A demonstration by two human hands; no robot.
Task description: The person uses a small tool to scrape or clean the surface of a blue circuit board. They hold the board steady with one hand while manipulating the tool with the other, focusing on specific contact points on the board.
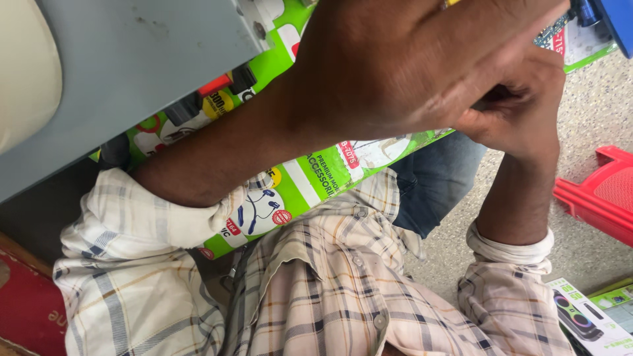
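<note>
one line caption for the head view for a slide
Left hand and right hand meet over a green printed cardboard sheet on the lap.

A grey panel crowds the green box from the left; open floor lies right, before the red stool.

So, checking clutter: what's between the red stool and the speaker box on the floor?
Bare speckled floor between the red stool and speaker box, head view.

Left hand over right hand
</note>
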